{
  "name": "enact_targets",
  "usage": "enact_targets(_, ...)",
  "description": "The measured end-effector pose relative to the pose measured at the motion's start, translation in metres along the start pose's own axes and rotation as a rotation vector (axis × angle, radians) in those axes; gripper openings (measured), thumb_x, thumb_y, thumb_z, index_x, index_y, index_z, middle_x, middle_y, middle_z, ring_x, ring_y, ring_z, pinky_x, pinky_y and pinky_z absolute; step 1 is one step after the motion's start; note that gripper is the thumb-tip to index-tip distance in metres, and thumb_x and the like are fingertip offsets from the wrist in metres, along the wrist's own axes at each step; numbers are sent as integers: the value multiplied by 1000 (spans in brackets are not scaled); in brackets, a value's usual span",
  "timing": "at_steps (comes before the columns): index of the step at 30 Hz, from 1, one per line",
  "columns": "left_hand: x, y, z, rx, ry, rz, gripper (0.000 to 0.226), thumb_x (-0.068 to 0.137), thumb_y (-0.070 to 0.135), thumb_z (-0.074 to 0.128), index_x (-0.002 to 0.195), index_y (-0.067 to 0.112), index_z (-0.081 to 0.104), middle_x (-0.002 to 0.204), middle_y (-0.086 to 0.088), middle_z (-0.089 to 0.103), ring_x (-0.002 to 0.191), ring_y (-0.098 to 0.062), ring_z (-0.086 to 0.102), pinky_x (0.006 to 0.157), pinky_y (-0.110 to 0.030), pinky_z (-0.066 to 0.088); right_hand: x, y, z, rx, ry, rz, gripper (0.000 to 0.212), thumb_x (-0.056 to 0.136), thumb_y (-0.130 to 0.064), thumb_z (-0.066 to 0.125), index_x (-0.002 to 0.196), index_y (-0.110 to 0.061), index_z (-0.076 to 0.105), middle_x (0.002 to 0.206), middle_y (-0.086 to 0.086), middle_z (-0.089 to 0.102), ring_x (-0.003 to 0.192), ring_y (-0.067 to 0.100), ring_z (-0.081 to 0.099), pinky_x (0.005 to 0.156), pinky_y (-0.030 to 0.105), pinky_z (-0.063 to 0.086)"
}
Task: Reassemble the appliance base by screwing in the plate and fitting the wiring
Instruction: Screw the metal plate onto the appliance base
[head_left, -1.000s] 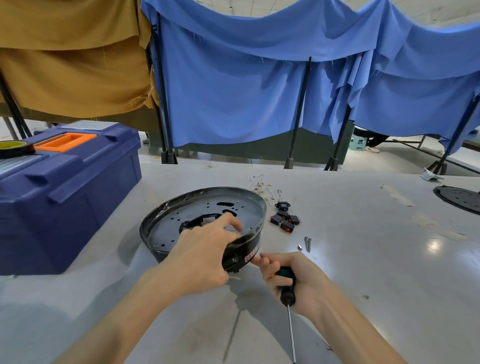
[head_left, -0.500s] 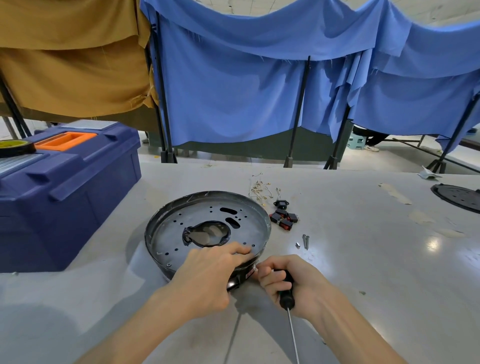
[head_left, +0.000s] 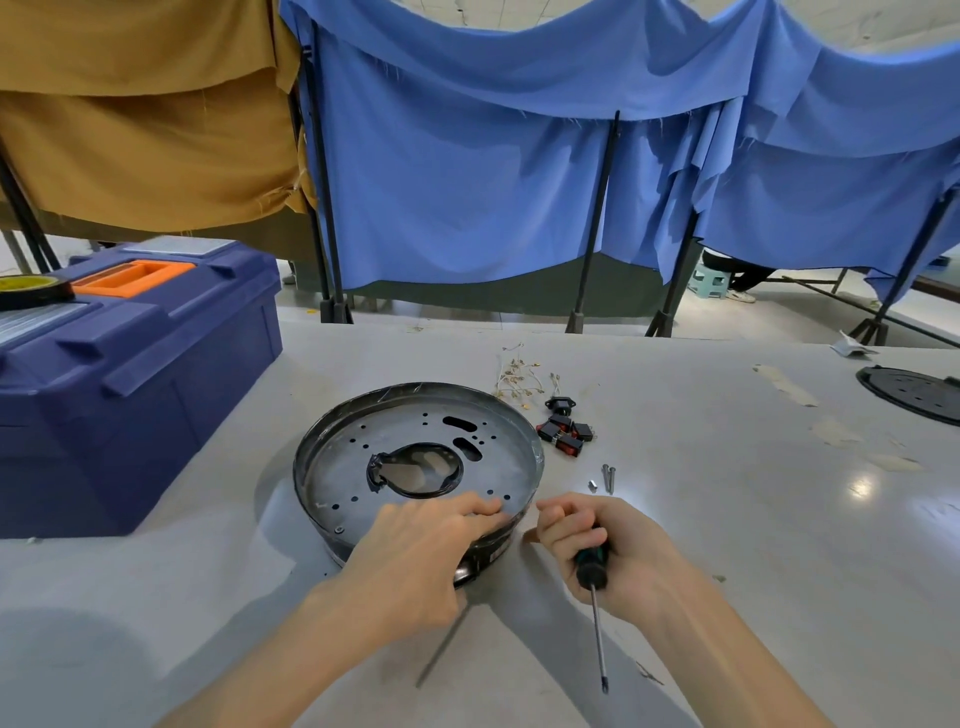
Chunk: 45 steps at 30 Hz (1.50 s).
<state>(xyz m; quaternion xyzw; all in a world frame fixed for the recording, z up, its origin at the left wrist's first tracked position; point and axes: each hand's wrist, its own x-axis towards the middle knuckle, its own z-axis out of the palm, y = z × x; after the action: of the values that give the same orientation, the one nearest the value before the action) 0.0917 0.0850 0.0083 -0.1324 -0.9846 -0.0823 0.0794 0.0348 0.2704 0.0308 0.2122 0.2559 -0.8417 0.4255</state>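
Centre frame: appliance base on worktop, perforated plate lying inside it. Grip of left hand spread, fingers flat on the plate's near edge. Grip of right hand wrapped round screwdriver handle just right of the base, shaft pointing to the frame's bottom. Loose screws and switches right of the base, thin wires above them. Blue toolbox at left.

Bright, even overhead light fills the scene, leaving a small glare spot on the grey table at right and a soft shadow left of the appliance base. Wide-angle distortion bows the blue curtains toward the frame edges; focus is sharp throughout.
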Motion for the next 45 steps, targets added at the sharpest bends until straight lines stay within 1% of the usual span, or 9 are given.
enact_targets(4,0,2,-3,25,-29,-20,85,76,14,56,148,46,25,148,32,28,125,-6,45,69,-22,38,7,-9,-1,-299,112,-196,19,78,-8,65,77,-7,46,49,5,45,27,9,34,24,14,25)
enact_targets(9,1,8,-3,38,-59,-45,91,75,19,62,150,42,16,138,23,43,121,-15,48,71,-27,40,24,-21,3,-861,307,-566,50,83,-27,77,123,-11,51,47,8,52,31,13,32,32,17,23)
enact_targets(12,2,4,-11,-112,-240,-66,117,67,66,68,152,39,-8,148,30,34,131,-12,37,97,-32,38,25,-32,15,-814,355,-712,28,88,-22,71,104,-3,59,39,3,43,28,12,25,34,13,19)
enact_targets(15,10,-4,-27,-272,-442,-117,117,59,96,25,151,36,-16,150,35,26,142,-12,23,110,-34,23,13,-49,31,-605,320,-862,26,91,-21,64,75,-2,56,40,1,38,30,11,22,34,15,15)
enact_targets(17,19,-9,-31,-322,-462,-113,104,69,88,9,155,28,5,145,22,44,141,-17,27,113,-37,25,3,-57,44,-458,254,-942,34,93,-20,60,63,-8,48,42,0,40,30,10,24,33,14,16)
enact_targets(19,27,-12,-32,-276,-423,-62,63,98,59,31,141,14,35,137,18,55,134,-17,39,108,-35,32,-4,-61,56,-356,184,-1015,39,94,-20,57,58,-12,44,45,1,40,29,10,25,32,15,18)
enact_targets(22,46,-12,-29,-118,-284,-15,34,90,30,66,117,11,62,117,4,69,113,-17,56,90,-33,47,-4,-58,70,-265,84,-1103,44,95,-19,53,52,-15,43,44,0,39,29,11,25,32,15,18)
enact_targets(26,61,-12,-24,-161,-203,-44,59,67,29,84,122,26,64,92,24,57,85,1,41,56,-10,29,9,-47,75,-244,-7,-1152,56,95,-15,48,39,-20,45,42,0,38,29,11,23,34,13,18)
enact_targets(45,57,-24,-16,-467,-157,-24,58,59,22,91,108,33,61,83,18,64,91,2,55,66,-5,37,38,-36,67,-516,-77,-1275,56,100,-14,44,44,-15,44,41,3,39,25,14,23,39,12,23)
